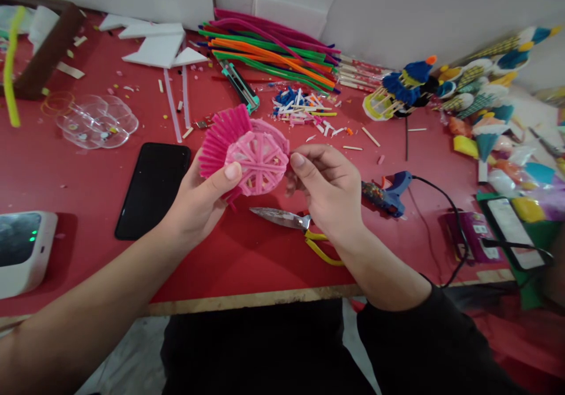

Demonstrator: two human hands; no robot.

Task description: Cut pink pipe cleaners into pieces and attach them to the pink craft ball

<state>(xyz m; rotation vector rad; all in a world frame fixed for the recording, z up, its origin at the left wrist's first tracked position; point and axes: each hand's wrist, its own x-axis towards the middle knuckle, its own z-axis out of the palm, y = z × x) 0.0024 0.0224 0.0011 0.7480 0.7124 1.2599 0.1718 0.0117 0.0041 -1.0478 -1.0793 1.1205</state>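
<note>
My left hand (205, 189) grips a pink pipe-cleaner craft (257, 168), its thumb across the front. The craft has a round, spoked, wheel-like face in light pink and a fan of darker pink rows at its upper left. At the right rim, my right hand (329, 183) has thumb and forefinger pinched together; whatever lies between them is hidden or too small to make out. Below the craft, scissors (282, 217) with yellow handles lie on the red table, partly behind my right wrist.
A black phone (152, 192) lies left, near a clear plastic tray (99, 122). Behind are coloured pipe cleaners (273, 50), a green cutter (239, 86) and small clippings (302, 106). A blue glue gun (391, 193) with a cable sits right. A white device (26, 254) stands front left.
</note>
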